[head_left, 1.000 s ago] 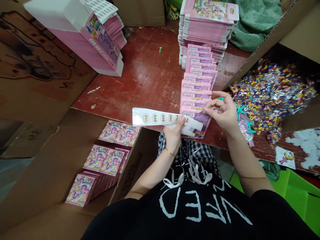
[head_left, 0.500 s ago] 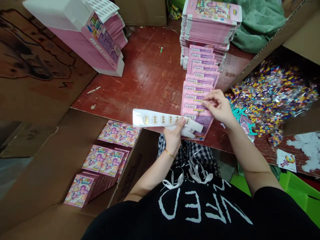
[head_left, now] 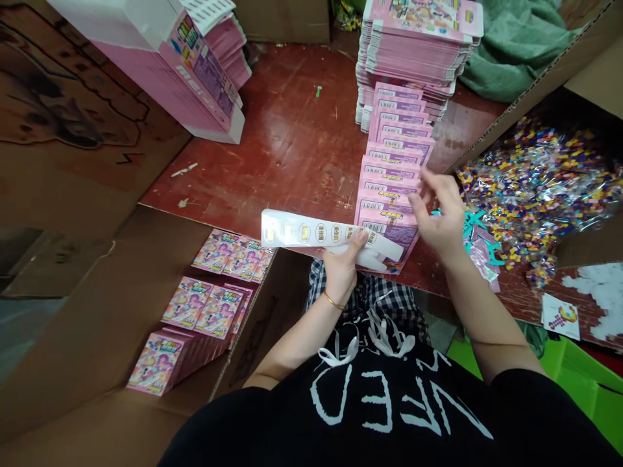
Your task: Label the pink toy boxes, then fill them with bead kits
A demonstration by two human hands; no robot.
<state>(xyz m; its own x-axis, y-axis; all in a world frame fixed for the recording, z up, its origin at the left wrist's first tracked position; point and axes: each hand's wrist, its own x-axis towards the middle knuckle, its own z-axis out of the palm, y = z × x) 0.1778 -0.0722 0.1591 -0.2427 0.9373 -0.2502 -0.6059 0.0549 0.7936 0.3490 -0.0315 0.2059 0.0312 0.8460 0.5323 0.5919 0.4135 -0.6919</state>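
Observation:
My left hand (head_left: pixel 343 263) is closed on a white strip of round gold-lettered stickers (head_left: pixel 311 231), thumb on top, with a loose curl of backing paper by the fingers. The strip stretches out leftward over the table edge. Beyond it, pink-and-purple flat boxes (head_left: pixel 389 172) lie overlapped in a row, their barcodes showing. Small round stickers are visible on the nearest ones. My right hand (head_left: pixel 442 211) hovers at the right edge of this row, thumb and forefinger apart, slightly blurred, with nothing visible between them.
Behind the row rises a tall stack of pink flat boxes (head_left: pixel 418 52). Bags of colourful small pieces (head_left: pixel 545 188) fill the right side, beside turquoise parts (head_left: pixel 474 230). A carton (head_left: pixel 97 272) at lower left holds finished-looking pink boxes (head_left: pixel 156 363). A large pink-and-white box (head_left: pixel 170 78) stands back left.
My right hand has drawn back a little to the right from the row, and its fingers have parted. My left hand keeps hold of the sticker strip. The view has shifted slightly.

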